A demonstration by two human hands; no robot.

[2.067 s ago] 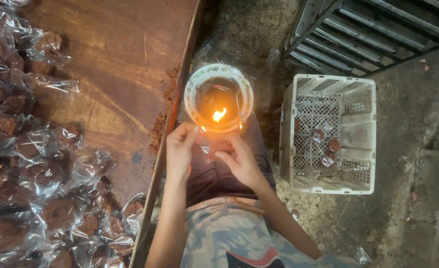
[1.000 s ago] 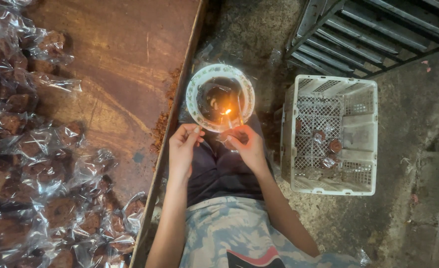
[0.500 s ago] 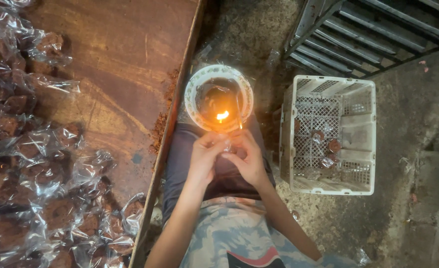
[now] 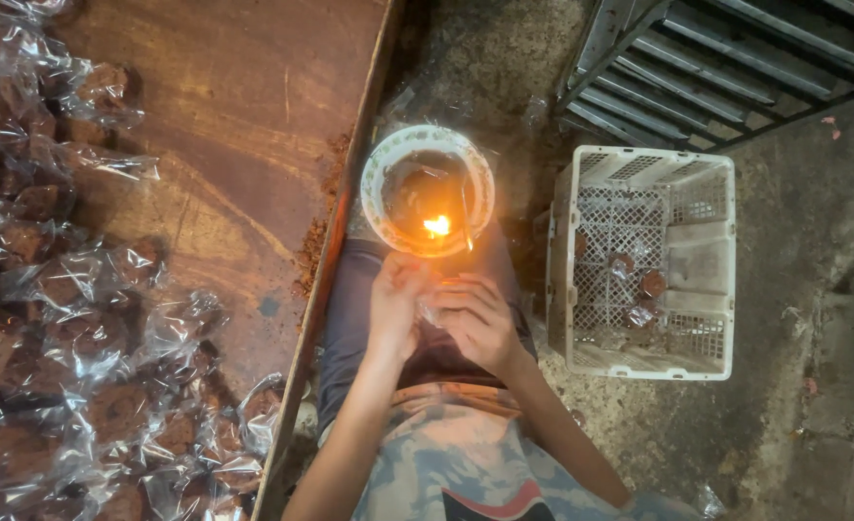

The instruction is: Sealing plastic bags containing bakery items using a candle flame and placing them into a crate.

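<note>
Clear wrapped packets [image 4: 70, 318] crowded the table [image 4: 244, 145] at left, its raised edge [image 4: 335, 251] running beside the left hand [image 4: 395, 307]. Both hands met, fingers closed on a small clear wrapper [image 4: 429, 311] just below the flame [image 4: 437, 227] in the bowl [image 4: 381, 198]. Risk: plastic or fingertips could scorch. Right hand [image 4: 475, 323] sat close to the white crate [image 4: 639, 260]; little room either side.

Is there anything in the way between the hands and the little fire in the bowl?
Nothing visible is. The left hand and right hand pinch a small clear plastic packet together just below the bowl, and the flame burns at the bowl's near edge with open space between.
</note>
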